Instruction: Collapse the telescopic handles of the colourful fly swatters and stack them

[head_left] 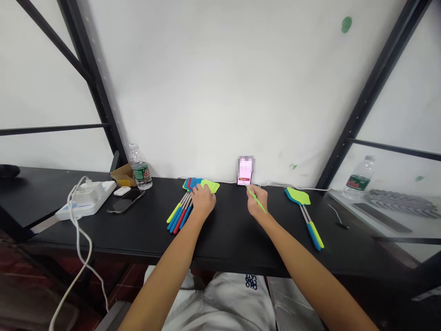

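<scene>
A pile of fly swatters (188,202) with blue, red and yellow-green handles and green and blue heads lies on the black table (223,234). My left hand (203,201) rests on this pile, fingers curled over the shafts and heads. My right hand (257,200) is closed round a thin green stick (255,197), whose tip points up toward a small phone (245,171) leaning on the white wall. Two more fly swatters (305,211) with green and blue heads lie to the right of my right hand, apart from it.
At the left stand a water bottle (140,167), a cardboard piece (123,174), a dark phone (125,202), a small white case (121,191) and a white power strip (86,197) with trailing cable. Another bottle (360,177) and a keyboard (381,216) sit at the right. Black rack posts frame both sides.
</scene>
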### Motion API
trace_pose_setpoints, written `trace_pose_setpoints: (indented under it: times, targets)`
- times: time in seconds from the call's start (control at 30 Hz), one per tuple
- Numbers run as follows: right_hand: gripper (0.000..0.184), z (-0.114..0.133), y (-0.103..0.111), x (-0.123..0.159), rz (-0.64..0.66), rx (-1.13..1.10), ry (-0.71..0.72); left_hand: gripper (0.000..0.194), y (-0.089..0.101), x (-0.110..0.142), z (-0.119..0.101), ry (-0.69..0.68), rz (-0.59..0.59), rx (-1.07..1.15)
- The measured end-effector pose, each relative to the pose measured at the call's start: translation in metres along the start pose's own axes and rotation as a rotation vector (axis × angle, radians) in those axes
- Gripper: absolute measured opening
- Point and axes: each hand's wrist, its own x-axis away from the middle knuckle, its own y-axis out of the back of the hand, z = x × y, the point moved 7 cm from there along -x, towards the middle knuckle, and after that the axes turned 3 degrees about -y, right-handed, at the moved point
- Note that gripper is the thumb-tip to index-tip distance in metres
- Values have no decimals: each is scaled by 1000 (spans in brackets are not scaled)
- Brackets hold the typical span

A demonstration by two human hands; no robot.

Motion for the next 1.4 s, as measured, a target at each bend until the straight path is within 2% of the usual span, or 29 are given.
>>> trace_pose_setpoints:
  times: [0.1,0.23,0.33,0.4,0.53,0.67,0.9,1.1,1.4]
  targets:
    - [37,-14,-1,0,-33,-109,-164,25,-1,2,-14,-139,13,69]
    - [38,-35,-6,-2,-147,-441,-423,21,-8,10,-38,-381,65,226]
    - [39,-45,-9,-7,-215,-672,-523,24,-13,19,-53,-514,104,327]
    - [40,-51,-10,-11,-218,-785,-563,28,-15,23,-58,-554,118,359]
    - [44,-66,-11,-16,-134,-930,-637,32,-15,26,-60,-556,133,393]
    - [44,-78,-16,-14,-40,-985,-748,32,-12,26,-59,-559,138,406]
    - [34,-82,-32,-1,9,-1086,-994,29,-9,28,-63,-603,111,433]
    - [26,-78,-41,3,123,-1077,-1013,27,-14,30,-68,-621,171,539]
    - [27,-66,-40,1,219,-1139,-1006,23,-19,38,-80,-644,301,595]
